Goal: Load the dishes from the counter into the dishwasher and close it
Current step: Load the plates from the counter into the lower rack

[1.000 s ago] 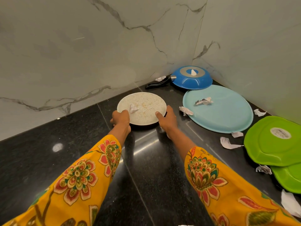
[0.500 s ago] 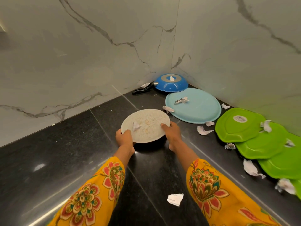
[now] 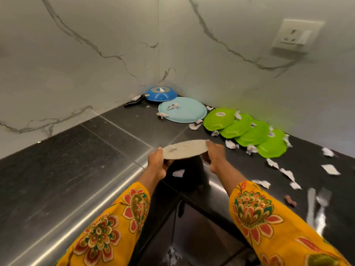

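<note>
The left hand (image 3: 158, 163) grips the near-left rim of a speckled cream plate (image 3: 184, 149), fingers curled under and thumb on top; the right hand (image 3: 213, 156) holds the opposite rim the same way. The plate is held above the black counter (image 3: 76, 169), nearly edge-on to the camera, with a small scrap of torn paper (image 3: 172, 149) lying on its upper face. Its dark shadow falls on the counter directly below, beside another white scrap (image 3: 178, 172).

Further back, in the corner of the marble walls, a blue frying pan (image 3: 161, 94) sits upside down with its black handle pointing left and a bit of paper on its base. Just in front of it lies a pale blue plate (image 3: 184, 112) carrying one crumpled scrap. To its right, four green plates (image 3: 247, 129) lie overturned in an overlapping row along the wall. Torn paper pieces are scattered across the counter around them.
</note>
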`<action>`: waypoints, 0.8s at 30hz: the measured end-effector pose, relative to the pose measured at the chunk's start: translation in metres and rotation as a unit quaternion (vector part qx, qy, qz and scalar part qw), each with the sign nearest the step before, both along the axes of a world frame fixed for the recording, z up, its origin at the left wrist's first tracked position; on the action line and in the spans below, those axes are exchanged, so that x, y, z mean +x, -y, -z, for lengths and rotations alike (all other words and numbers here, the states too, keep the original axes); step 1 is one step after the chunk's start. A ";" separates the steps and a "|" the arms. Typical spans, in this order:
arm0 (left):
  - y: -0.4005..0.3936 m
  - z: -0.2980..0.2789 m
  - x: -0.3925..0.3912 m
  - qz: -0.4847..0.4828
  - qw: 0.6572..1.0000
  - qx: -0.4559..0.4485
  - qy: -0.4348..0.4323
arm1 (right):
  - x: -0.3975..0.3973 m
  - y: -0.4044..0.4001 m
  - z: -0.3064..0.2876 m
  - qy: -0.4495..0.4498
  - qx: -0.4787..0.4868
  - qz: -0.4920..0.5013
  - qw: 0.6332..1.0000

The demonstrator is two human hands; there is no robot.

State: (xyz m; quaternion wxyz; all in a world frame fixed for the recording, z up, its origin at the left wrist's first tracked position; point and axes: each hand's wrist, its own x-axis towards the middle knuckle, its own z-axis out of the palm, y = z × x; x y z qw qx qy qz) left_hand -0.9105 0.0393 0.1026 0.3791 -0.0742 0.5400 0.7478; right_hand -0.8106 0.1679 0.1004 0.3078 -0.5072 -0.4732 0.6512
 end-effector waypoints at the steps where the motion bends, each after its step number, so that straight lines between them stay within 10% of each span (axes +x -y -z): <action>1: 0.003 -0.002 0.015 0.016 1.000 0.010 0.001 | 0.020 0.007 -0.005 -0.013 -0.001 0.018 1.000; 24: 0.030 0.002 0.312 0.289 0.957 -0.001 0.030 | 0.383 0.133 -0.027 -0.025 0.013 0.244 0.969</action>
